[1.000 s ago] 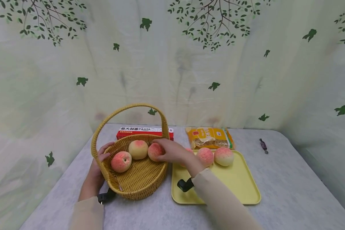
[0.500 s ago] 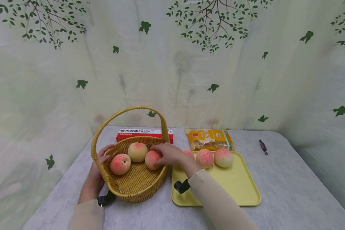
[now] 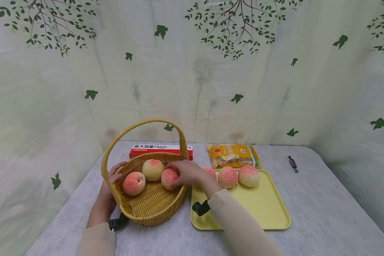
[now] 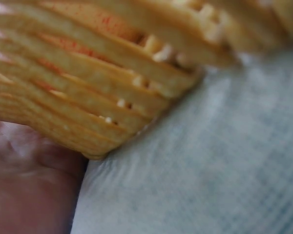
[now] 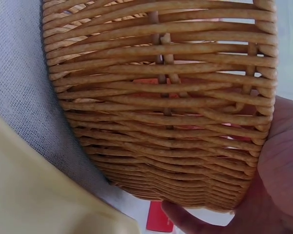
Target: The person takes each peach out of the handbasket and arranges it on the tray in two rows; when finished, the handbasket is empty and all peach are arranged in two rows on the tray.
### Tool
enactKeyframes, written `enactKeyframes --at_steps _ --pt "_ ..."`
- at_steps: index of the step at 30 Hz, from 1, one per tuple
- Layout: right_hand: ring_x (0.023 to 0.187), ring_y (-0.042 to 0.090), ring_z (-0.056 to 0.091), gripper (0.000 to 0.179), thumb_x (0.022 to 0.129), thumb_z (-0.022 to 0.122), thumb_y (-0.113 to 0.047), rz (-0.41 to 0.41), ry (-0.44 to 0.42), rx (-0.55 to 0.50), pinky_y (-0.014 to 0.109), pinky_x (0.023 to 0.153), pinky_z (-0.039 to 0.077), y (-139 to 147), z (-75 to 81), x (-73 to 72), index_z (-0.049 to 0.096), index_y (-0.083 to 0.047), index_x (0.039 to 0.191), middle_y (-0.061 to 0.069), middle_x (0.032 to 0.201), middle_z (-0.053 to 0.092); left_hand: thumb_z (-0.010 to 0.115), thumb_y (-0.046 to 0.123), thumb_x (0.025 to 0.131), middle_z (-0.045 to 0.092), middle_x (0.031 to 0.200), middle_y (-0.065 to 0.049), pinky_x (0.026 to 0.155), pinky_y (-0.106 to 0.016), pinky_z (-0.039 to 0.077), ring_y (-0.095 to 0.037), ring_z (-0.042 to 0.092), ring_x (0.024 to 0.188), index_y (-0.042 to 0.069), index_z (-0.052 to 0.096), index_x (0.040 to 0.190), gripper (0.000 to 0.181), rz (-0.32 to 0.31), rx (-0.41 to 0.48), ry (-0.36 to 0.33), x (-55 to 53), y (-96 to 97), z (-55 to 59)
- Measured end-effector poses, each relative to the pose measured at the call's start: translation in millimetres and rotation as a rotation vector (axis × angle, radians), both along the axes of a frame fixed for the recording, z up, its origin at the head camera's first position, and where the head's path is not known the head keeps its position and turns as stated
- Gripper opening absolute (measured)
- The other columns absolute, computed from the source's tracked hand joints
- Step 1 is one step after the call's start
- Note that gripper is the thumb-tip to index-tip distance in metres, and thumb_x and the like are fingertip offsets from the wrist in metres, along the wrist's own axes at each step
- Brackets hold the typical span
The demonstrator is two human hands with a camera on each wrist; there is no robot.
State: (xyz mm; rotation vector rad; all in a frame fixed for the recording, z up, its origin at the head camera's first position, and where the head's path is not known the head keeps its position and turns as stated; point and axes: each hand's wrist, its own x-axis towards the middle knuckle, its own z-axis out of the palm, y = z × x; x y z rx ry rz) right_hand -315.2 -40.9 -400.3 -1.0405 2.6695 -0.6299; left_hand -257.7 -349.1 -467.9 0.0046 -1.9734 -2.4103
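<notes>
A woven wicker basket [image 3: 153, 215] with a tall arched handle stands left of centre. Its left rim is held by my left hand [image 3: 107, 188], fingers lapping over the edge. In the left wrist view that palm [image 4: 29, 180] lies against the outer wall. Inside the basket are a red-and-yellow peach [image 3: 134, 184] and a paler peach [image 3: 153, 170]. My right hand [image 3: 188, 172] reaches over the right rim and grips a speckled pink peach [image 3: 169, 179], low inside the basket. The right wrist view shows this hand [image 5: 283, 170] beside the wicker wall, which mostly hides the held peach.
A yellow tray [image 3: 259, 209] lies right of the basket, bearing a mostly hidden peach [image 3: 210, 172], a pink peach [image 3: 227, 177] and a pale one [image 3: 249, 176]. Behind stand a red pasta box [image 3: 139, 150] and an orange food packet [image 3: 233, 155]. A wrapped candy [image 3: 292, 164] lies at right.
My right hand, with the pink peach, has shifted slightly left and down inside the basket. The left hand stays on the rim. The head view has tilted a little.
</notes>
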Motion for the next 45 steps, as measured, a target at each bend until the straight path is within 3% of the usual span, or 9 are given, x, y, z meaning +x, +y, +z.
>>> enactKeyframes --at_steps 19,31,45 --pt "0.123 0.012 0.056 0.063 0.079 0.082 -0.04 -0.001 -0.021 -0.17 0.035 0.107 0.044 6.1 -7.5 3.1 0.057 -0.027 0.135 -0.008 0.135 0.06 0.038 0.016 0.106 0.058 0.125 0.013 0.093 -0.017 0.047 -0.003 0.056 0.116 0.017 0.035 0.149 0.043 -0.016 0.014 0.041 1.6 0.8 -0.1" --pt "0.12 0.011 0.055 0.063 0.08 0.082 -0.038 -0.003 -0.238 -0.43 0.037 0.103 0.046 16.3 -4.0 11.3 0.054 -0.032 0.137 -0.01 0.133 0.058 0.038 0.016 0.107 0.056 0.127 0.013 0.094 -0.017 0.046 -0.004 0.055 0.117 0.02 0.037 0.149 0.042 -0.012 0.011 0.026 1.4 0.7 -0.3" --pt "0.119 0.014 0.052 0.064 0.082 0.081 -0.038 -0.032 -0.285 -0.547 0.038 0.101 0.045 28.5 4.6 18.7 0.052 -0.036 0.139 -0.011 0.135 0.055 0.042 0.022 0.106 0.054 0.128 0.013 0.093 -0.016 0.046 -0.003 0.054 0.118 0.023 0.037 0.15 0.044 0.01 -0.009 0.003 -3.3 -2.3 -5.7"
